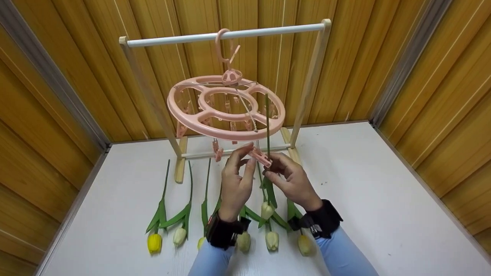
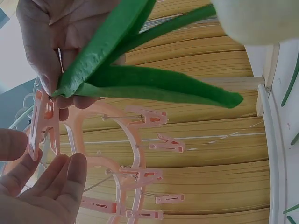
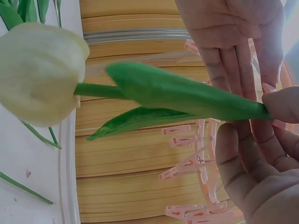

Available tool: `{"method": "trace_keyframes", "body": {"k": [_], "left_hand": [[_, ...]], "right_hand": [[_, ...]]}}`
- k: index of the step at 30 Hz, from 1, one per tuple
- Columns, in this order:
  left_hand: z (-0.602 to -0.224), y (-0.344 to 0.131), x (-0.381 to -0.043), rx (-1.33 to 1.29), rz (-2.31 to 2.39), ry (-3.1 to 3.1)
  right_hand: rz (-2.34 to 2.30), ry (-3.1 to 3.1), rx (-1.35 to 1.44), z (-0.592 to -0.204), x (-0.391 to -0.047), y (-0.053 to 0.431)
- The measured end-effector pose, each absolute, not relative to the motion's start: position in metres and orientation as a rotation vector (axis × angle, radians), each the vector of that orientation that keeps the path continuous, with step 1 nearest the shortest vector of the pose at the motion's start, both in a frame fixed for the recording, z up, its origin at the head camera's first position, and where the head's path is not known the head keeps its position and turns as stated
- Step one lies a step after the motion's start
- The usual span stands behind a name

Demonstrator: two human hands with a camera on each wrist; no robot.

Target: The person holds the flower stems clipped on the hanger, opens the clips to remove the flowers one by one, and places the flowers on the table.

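Observation:
My left hand (image 1: 236, 188) grips a pink clothespin (image 1: 261, 156) that hangs from the front edge of a round pink clip hanger (image 1: 226, 134). Close beside it, my right hand (image 1: 294, 181) pinches a white artificial tulip upside down, its bloom (image 1: 267, 210) below and its bare stem (image 1: 267, 115) rising past the ring. In the left wrist view the clothespin (image 2: 43, 123) sits between thumb and fingers, its far end right at the base of the tulip's green leaves (image 2: 107, 51). The right wrist view has thumb and fingers at the narrow leaf base (image 3: 261, 111).
The hanger hooks over the white bar (image 1: 268, 30) of a wooden stand (image 1: 310, 80). Several other pink clips (image 1: 218, 150) dangle from it. Yellow (image 1: 154, 243) and white tulips (image 1: 179, 236) lie in a row on the white table (image 1: 383, 199). Wood-patterned panels (image 1: 345, 57) enclose the table.

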State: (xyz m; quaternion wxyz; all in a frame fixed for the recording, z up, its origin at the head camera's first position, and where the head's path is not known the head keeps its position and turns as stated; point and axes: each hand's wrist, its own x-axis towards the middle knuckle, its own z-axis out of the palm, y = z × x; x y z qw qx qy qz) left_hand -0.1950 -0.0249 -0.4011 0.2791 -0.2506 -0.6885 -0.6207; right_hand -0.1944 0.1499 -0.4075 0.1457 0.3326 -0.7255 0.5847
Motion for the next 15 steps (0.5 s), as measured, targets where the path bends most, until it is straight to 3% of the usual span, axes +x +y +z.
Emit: {"method": "trace_keyframes", "body": {"k": [15], "left_hand": [[-0.4,-0.026,-0.197,-0.759,-1.84,-1.695]], "right_hand": [[1.485,-2.112,0.98,-0.426,-0.195,0.162]]}}
